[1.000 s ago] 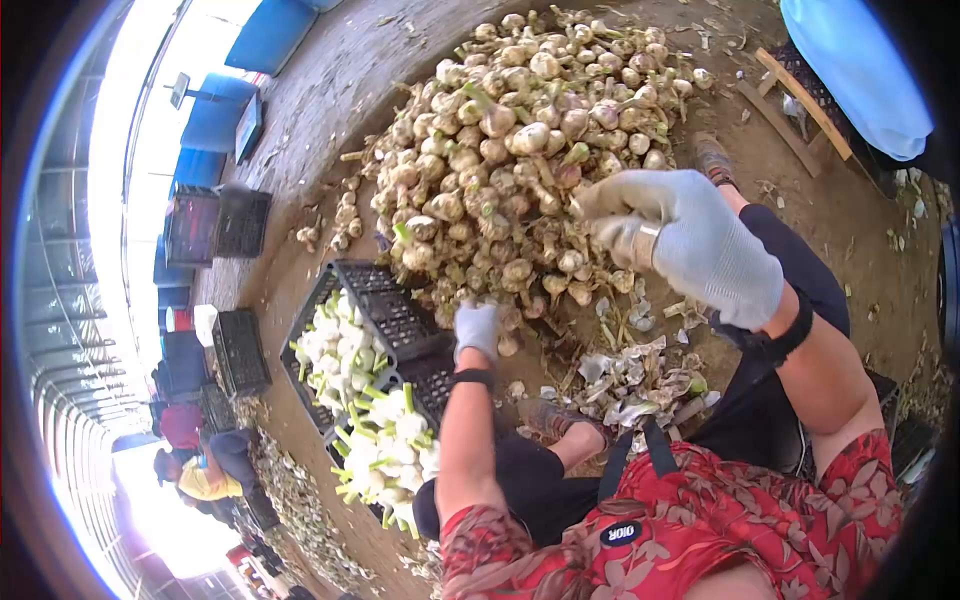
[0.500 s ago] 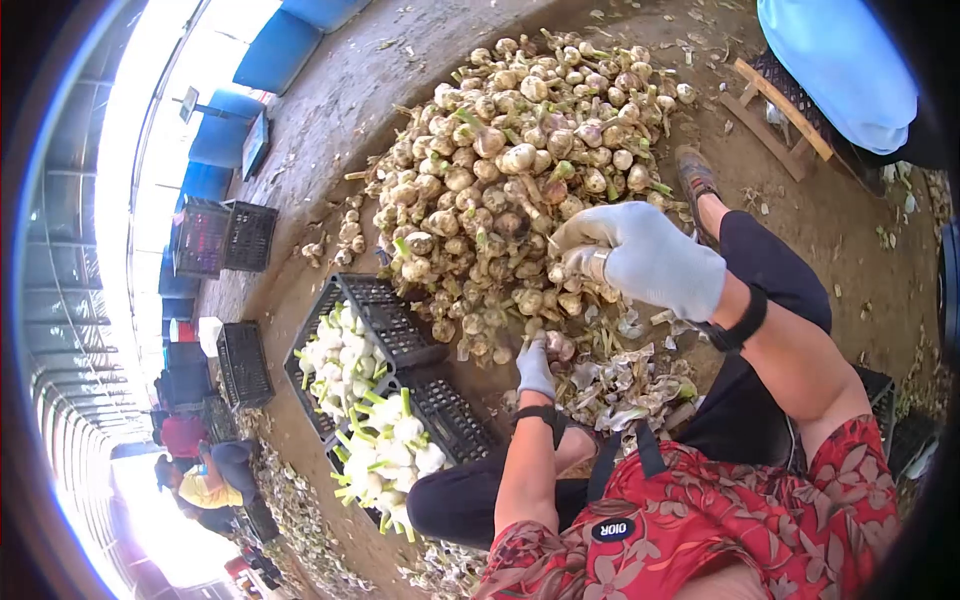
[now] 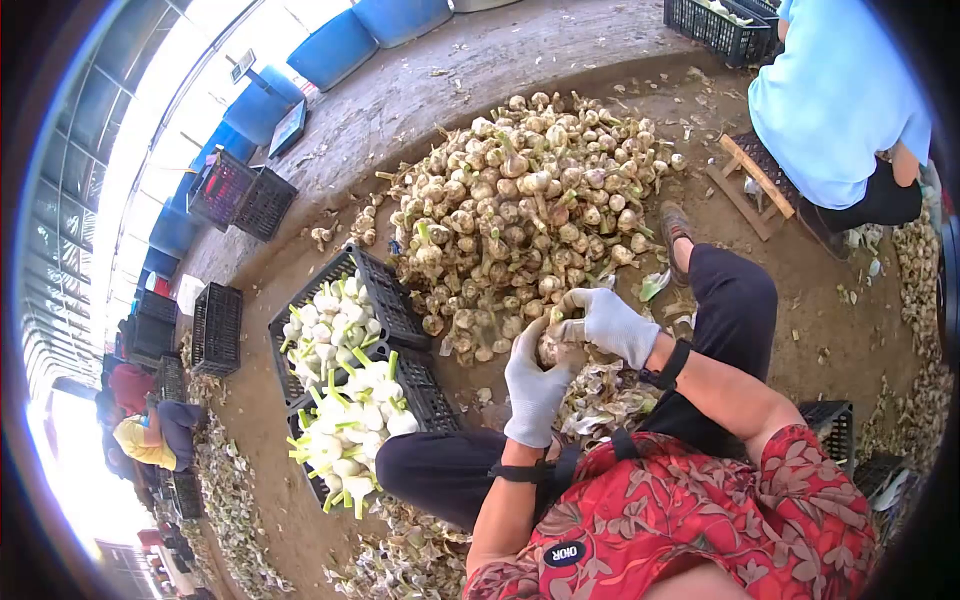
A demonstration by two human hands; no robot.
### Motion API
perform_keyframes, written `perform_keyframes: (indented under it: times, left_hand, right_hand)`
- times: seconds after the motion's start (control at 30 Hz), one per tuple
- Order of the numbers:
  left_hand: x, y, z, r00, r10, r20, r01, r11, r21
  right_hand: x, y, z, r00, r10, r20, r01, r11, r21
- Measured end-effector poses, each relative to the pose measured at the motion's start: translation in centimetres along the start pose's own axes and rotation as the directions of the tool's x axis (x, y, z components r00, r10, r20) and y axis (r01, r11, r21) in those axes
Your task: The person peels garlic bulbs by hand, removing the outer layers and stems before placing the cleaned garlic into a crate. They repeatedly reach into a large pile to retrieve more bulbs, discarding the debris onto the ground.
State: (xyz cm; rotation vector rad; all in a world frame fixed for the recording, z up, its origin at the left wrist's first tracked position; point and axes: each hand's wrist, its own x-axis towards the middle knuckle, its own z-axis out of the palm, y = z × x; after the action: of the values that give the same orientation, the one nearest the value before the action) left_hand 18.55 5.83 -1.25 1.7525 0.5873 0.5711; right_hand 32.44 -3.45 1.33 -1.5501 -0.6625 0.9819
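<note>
Both my hands wear pale work gloves and meet in front of my lap around a garlic bulb (image 3: 550,348), which their fingers partly hide. My left hand (image 3: 535,392) is closed around its near left side. From the right, my right hand (image 3: 612,326) has its fingers and thumb bent onto the same bulb. Just beyond lies a big heap of untrimmed garlic (image 3: 520,200) with soil on the skins and stalks. Below the hands, loose peeled skins (image 3: 605,398) cover the ground between my legs.
On my left, two black crates (image 3: 385,290) hold white cleaned garlic (image 3: 345,425) with green stems. A co-worker in a light blue top (image 3: 840,100) sits at right, near a wooden stool frame (image 3: 760,175). Blue barrels (image 3: 335,50) line the wall; people (image 3: 150,430) sit far left.
My right hand has come down from above the heap to join my left at the bulb. My left hand has moved nearer my lap. The view has shifted, showing more of the co-worker.
</note>
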Motion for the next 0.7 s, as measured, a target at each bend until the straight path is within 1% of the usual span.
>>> perform_keyframes:
  times: [0.03, 0.07, 0.1, 0.13, 0.17, 0.2, 0.23, 0.27, 0.3, 0.33, 0.37, 0.43, 0.47, 0.53, 0.57, 0.6, 0.7]
  left_hand:
    - [-0.4, 0.8, -0.3, 0.995, 0.096, -0.003, -0.095, 0.988, 0.119]
    - [-0.9, 2.2, -0.6, 0.998, 0.057, 0.002, -0.057, 0.991, 0.125]
    - [-1.3, 3.1, -0.9, 0.998, -0.059, 0.009, 0.059, 0.998, -0.004]
    - [-1.7, 3.9, -1.2, 0.985, -0.172, 0.033, 0.175, 0.976, -0.131]
    - [-2.0, 4.2, -1.4, 0.957, -0.279, 0.072, 0.289, 0.924, -0.252]
    - [-2.2, 3.8, -1.6, 0.956, -0.287, 0.069, 0.294, 0.903, -0.315]
    - [-2.4, 3.3, -1.8, 0.968, -0.241, 0.075, 0.253, 0.915, -0.316]
    - [-2.5, 2.8, -1.9, 0.978, -0.194, 0.081, 0.21, 0.925, -0.317]
    - [-2.6, 2.7, -1.9, 0.985, -0.147, 0.087, 0.167, 0.933, -0.318]
    - [-2.7, 3.1, -1.9, 0.981, -0.17, 0.089, 0.191, 0.923, -0.335]
    - [-2.5, 3.1, -1.8, 0.983, -0.165, 0.078, 0.18, 0.942, -0.283]
    - [-2.4, 3.1, -1.6, 0.986, -0.155, 0.06, 0.163, 0.972, -0.171]
    - [-2.5, 3.3, -1.6, 0.992, -0.116, 0.053, 0.121, 0.986, -0.113]
    - [-2.6, 3.8, -1.5, 0.998, -0.034, 0.052, 0.033, 0.999, 0.004]
    - [-2.5, 3.6, -1.4, 0.995, -0.079, 0.061, 0.082, 0.995, -0.056]
    - [-2.6, 3.1, -1.4, 0.99, -0.125, 0.071, 0.133, 0.985, -0.114]
    - [-3.1, 2.7, -1.4, 0.965, -0.24, 0.106, 0.262, 0.913, -0.311]
  right_hand:
    - [-0.5, -0.1, 0.2, 1.0, -0.013, 0.01, 0.012, 0.999, 0.038]
    - [-1.0, -0.1, 0.4, 0.999, -0.025, 0.02, 0.024, 0.997, 0.077]
    - [-1.3, -0.1, 0.4, 0.999, -0.038, 0.03, 0.034, 0.993, 0.117]
    - [-1.6, 0.0, 0.3, 0.996, -0.057, 0.072, 0.044, 0.985, 0.166]
    - [-2.0, -0.1, 0.1, 0.995, 0.0, 0.096, -0.019, 0.98, 0.196]
    - [-2.3, -0.3, -0.2, 0.991, 0.056, 0.123, -0.082, 0.971, 0.224]
    - [-2.7, -0.4, -0.5, 0.983, 0.109, 0.149, -0.144, 0.957, 0.25]
    - [-2.7, 0.2, -0.6, 0.979, 0.103, 0.177, -0.152, 0.945, 0.289]
    - [-3.1, -0.2, -0.6, 0.982, 0.096, 0.163, -0.14, 0.948, 0.285]
    - [-3.5, -1.2, -0.5, 0.985, 0.088, 0.151, -0.128, 0.951, 0.282]
    - [-3.6, -1.7, -0.3, 0.987, 0.079, 0.141, -0.116, 0.953, 0.279]
    - [-3.3, -1.4, 0.6, 0.994, -0.06, 0.09, 0.04, 0.977, 0.21]
    - [-3.2, -1.2, 0.7, 0.989, -0.13, 0.064, 0.117, 0.978, 0.173]
    - [-3.2, -1.0, 0.2, 0.993, -0.082, 0.084, 0.072, 0.991, 0.111]
    - [-3.1, -1.0, -0.1, 0.994, -0.058, 0.095, 0.051, 0.996, 0.078]
    - [-2.9, -0.7, -0.5, 0.99, -0.078, 0.12, 0.077, 0.997, 0.011]
    - [-3.2, 0.3, -1.2, 0.976, 0.036, 0.216, -0.092, 0.961, 0.26]
